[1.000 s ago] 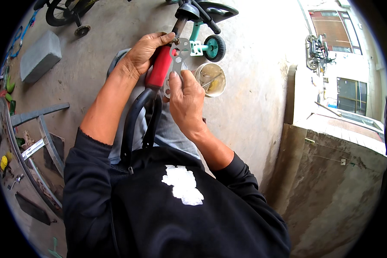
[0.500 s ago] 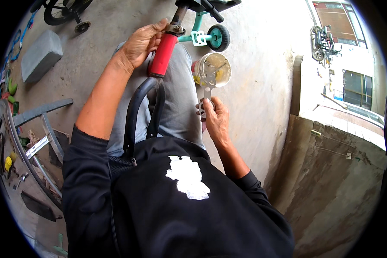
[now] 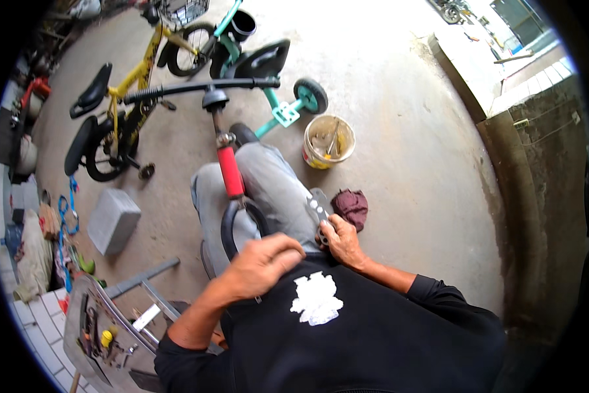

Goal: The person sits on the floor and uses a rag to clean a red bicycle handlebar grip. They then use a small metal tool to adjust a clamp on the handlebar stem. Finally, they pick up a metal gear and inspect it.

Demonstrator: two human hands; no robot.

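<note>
A flat grey multi-hole bicycle wrench (image 3: pixel 318 204) is pinched in my right hand (image 3: pixel 345 243), which is over my right thigh. My left hand (image 3: pixel 263 265) hovers in front of my belly, slightly blurred, its fingers loosely bent and apart from the thumb, with nothing visible in it. Between my knees leans a child's bike front end: a red head tube (image 3: pixel 229 171), a black fork (image 3: pixel 229 226) pointing toward me, and a wide black handlebar (image 3: pixel 242 83) at the far end. A metal clamp (image 3: pixel 226 139) sits above the red tube.
A tool bucket (image 3: pixel 311 156) and a maroon cloth (image 3: pixel 351 208) are on the floor to my right. Ahead stand a teal tricycle (image 3: pixel 285 112) and a yellow child's bike (image 3: pixel 136 75). At left are a grey block (image 3: pixel 114 221) and a low table (image 3: pixel 88 291) with tools.
My left hand has let go of the red tube and clamp and come back toward my belly. My right hand has drawn the wrench back from the bucket. The view has shifted.
</note>
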